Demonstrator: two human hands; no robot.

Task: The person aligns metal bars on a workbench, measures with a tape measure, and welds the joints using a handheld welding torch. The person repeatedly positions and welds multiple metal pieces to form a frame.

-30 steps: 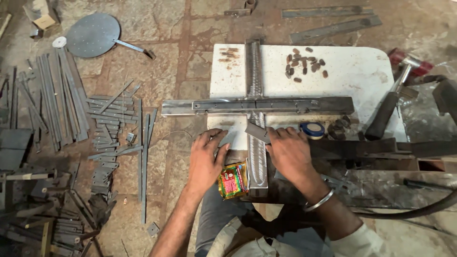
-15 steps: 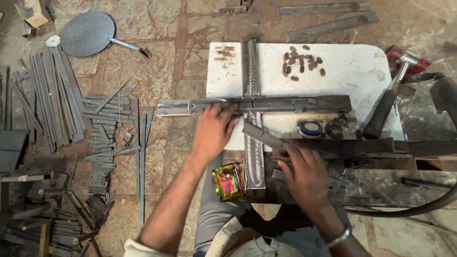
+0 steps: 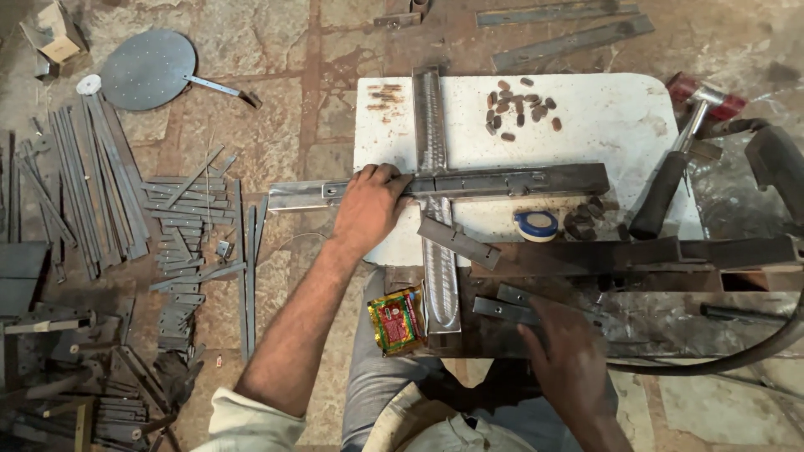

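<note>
the left hand lay flat on the long steel bar, palm down, fingers spread a little and pressing on it, not closed around it. this bar ran across the white worktop from left to right, and its left end stood out past the worktop edge over the floor. under it, at a right angle, a ridged metal strip ran away from the person toward the far edge, so the two made a cross. the left hand was on the bar just left of the crossing point.

the right hand was lower and nearer to the body, with the fingers bent on a short flat steel piece at the near edge; if it really gripped the piece, i could not tell. another short flat piece lay tilted just beside the crossing, between both hands and nearer to the left one.

on the worktop there were also a blue tape roll, small brown pieces and a hammer at the right. a yellow-red packet lay near the knee. the stone floor on the left carried many metal strips and a round metal disc.
</note>
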